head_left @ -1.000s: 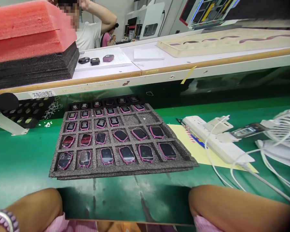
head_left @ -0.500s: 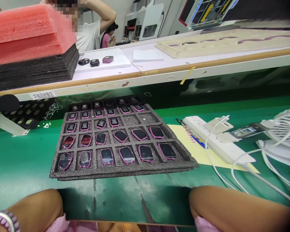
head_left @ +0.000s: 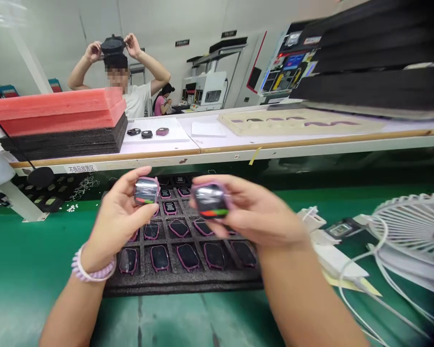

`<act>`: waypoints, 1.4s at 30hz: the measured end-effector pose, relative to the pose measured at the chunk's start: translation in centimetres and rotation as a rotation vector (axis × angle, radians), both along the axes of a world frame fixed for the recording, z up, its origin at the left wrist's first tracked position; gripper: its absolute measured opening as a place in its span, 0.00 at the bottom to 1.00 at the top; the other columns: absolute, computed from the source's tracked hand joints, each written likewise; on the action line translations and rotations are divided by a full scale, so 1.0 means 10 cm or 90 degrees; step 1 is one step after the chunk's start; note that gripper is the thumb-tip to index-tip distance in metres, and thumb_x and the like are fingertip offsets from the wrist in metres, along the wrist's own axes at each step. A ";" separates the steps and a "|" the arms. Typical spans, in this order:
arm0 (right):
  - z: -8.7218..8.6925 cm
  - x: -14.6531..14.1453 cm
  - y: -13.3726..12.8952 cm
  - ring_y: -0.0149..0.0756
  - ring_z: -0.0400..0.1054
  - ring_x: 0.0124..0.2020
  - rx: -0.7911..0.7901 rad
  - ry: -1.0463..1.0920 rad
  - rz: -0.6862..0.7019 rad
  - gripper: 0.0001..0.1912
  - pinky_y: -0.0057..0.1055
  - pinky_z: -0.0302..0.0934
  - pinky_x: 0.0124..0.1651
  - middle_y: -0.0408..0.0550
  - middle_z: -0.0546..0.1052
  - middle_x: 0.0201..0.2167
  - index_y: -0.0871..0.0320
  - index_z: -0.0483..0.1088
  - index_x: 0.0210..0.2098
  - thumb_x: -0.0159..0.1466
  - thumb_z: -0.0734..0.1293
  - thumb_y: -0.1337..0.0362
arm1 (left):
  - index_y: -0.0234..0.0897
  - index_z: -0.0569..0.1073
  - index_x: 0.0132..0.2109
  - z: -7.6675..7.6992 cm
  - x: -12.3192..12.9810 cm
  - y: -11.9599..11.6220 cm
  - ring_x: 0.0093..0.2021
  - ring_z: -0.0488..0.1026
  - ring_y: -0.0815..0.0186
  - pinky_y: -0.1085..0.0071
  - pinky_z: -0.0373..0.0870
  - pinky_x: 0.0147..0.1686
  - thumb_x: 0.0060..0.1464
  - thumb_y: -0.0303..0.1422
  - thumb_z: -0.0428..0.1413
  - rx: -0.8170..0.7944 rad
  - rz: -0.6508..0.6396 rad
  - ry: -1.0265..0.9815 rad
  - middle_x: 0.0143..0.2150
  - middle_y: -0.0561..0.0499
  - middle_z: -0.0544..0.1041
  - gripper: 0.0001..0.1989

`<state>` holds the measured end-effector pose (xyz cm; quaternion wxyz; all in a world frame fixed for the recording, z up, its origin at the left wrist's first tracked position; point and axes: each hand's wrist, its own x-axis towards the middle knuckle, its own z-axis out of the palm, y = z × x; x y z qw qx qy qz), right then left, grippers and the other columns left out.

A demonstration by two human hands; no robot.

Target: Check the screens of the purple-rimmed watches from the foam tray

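Left hand [head_left: 117, 219] grips a pink watch [head_left: 146, 191], right hand [head_left: 248, 214] another watch [head_left: 209, 200]. Foam tray [head_left: 183, 287] below, open bench [head_left: 39, 255] at 9 o'clock

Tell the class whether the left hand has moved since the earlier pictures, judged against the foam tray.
Yes: the left hand has moved up and forward, from below the front edge of the foam tray to over it.

place: electronics assembly workshop | under left hand [head_left: 117, 217]: watch-filled foam tray [head_left: 183, 286] | beyond it: long workbench [head_left: 159, 155], white machine [head_left: 204, 91] (factory-style kit)
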<state>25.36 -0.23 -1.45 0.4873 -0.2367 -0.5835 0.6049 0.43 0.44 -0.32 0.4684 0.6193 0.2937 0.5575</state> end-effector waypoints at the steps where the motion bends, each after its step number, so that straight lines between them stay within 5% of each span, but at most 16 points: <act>1: -0.01 -0.08 0.06 0.37 0.73 0.28 0.000 0.009 0.034 0.31 0.32 0.70 0.30 0.49 0.77 0.39 0.56 0.72 0.56 0.57 0.82 0.57 | 0.42 0.71 0.57 -0.05 0.04 0.05 0.39 0.75 0.66 0.76 0.76 0.33 0.48 0.30 0.69 0.001 0.006 0.002 0.46 0.48 0.75 0.29; 7: -0.11 -0.37 0.29 0.36 0.75 0.37 -0.042 0.051 0.076 0.31 0.30 0.71 0.40 0.49 0.76 0.44 0.56 0.65 0.60 0.60 0.77 0.65 | 0.40 0.68 0.58 -0.26 0.16 0.25 0.41 0.75 0.68 0.77 0.77 0.38 0.50 0.28 0.65 -0.002 -0.010 -0.013 0.48 0.48 0.74 0.28; 12: -0.13 -0.36 0.28 0.33 0.72 0.31 0.007 0.014 0.003 0.25 0.28 0.65 0.33 0.46 0.75 0.37 0.57 0.67 0.55 0.60 0.74 0.67 | 0.39 0.70 0.56 -0.25 0.17 0.23 0.29 0.74 0.74 0.79 0.75 0.29 0.53 0.30 0.64 -0.028 0.001 0.026 0.49 0.47 0.74 0.24; 19: -0.13 -0.40 0.30 0.32 0.69 0.28 0.002 0.007 -0.040 0.24 0.29 0.63 0.32 0.43 0.73 0.34 0.57 0.67 0.51 0.56 0.73 0.67 | 0.37 0.68 0.61 -0.27 0.20 0.22 0.32 0.80 0.69 0.74 0.82 0.36 0.55 0.31 0.61 -0.046 -0.038 0.007 0.53 0.44 0.74 0.26; 29: -0.19 -0.44 0.34 0.28 0.64 0.24 0.013 0.025 -0.070 0.22 0.27 0.59 0.27 0.42 0.72 0.33 0.57 0.68 0.47 0.58 0.77 0.61 | 0.37 0.71 0.59 -0.27 0.21 0.21 0.32 0.81 0.66 0.72 0.83 0.35 0.57 0.35 0.61 -0.078 -0.042 -0.004 0.50 0.45 0.76 0.23; 42: -0.18 -0.46 0.33 0.29 0.67 0.26 0.016 0.037 -0.079 0.22 0.26 0.63 0.30 0.42 0.73 0.34 0.58 0.68 0.48 0.55 0.75 0.66 | 0.37 0.73 0.58 -0.26 0.19 0.24 0.32 0.81 0.64 0.73 0.83 0.34 0.54 0.30 0.57 -0.096 -0.042 -0.028 0.47 0.48 0.77 0.23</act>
